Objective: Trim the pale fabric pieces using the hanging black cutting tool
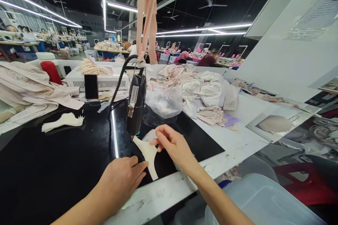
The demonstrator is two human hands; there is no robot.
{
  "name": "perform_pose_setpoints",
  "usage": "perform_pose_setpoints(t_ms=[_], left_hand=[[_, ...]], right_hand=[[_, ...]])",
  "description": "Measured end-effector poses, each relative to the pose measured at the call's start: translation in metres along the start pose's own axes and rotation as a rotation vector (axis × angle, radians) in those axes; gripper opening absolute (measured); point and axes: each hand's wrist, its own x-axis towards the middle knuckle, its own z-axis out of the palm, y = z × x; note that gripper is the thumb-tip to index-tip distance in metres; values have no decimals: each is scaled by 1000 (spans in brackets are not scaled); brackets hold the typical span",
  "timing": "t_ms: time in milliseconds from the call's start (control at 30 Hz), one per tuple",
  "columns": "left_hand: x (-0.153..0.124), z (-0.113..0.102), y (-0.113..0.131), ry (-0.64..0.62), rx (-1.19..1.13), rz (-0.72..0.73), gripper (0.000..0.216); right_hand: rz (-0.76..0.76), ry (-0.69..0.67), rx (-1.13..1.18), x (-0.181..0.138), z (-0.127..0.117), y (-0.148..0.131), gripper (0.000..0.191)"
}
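Observation:
A small cream fabric piece (148,154) lies on the black table top (60,158) just under the tip of a hanging black hand tool (136,103). My right hand (173,144) pinches the piece's upper edge between thumb and fingers. My left hand (123,179) lies flat on the table with its fingertips pressing the piece's lower left side. The tool hangs from pink straps (146,14) and has a black cable looping off to the left.
A clear plastic bag (165,102) and lace cups (206,89) lie behind the tool. Pink fabric is piled at far left (29,84), with a cut piece (63,121) nearby. A white machine (97,79) stands behind. A translucent bin (261,200) sits below the table's edge. Other workers sit far back.

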Motion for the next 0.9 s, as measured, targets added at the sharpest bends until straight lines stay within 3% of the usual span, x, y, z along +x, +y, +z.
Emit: perform_pose_setpoints(t_ms=[167, 333, 400, 533, 667, 767, 900], left_hand=[[2, 1, -1, -37, -33, -23, 31], [2, 1, -5, -76, -126, -53, 36], [1, 1, -9, -69, -262, -83, 38], [0, -8, -20, -53, -833, -254, 38], [-5, -27, -24, -67, -1144, -338, 63], [-14, -42, -22, -83, -1361, -417, 53], [-30, -54, -25, -57, -1385, -530, 35]], right_hand=[[-148, 241, 176, 27, -5, -14, 23], [-300, 371, 284, 11, -9, -30, 27], [-309, 332, 320, -5, -4, -34, 32], [-243, 117, 439, -33, 15, -31, 34], [-145, -58, 501, -48, 39, -25, 34], [-86, -144, 522, -51, 54, -22, 31], [28, -199, 563, -50, 64, -18, 27]])
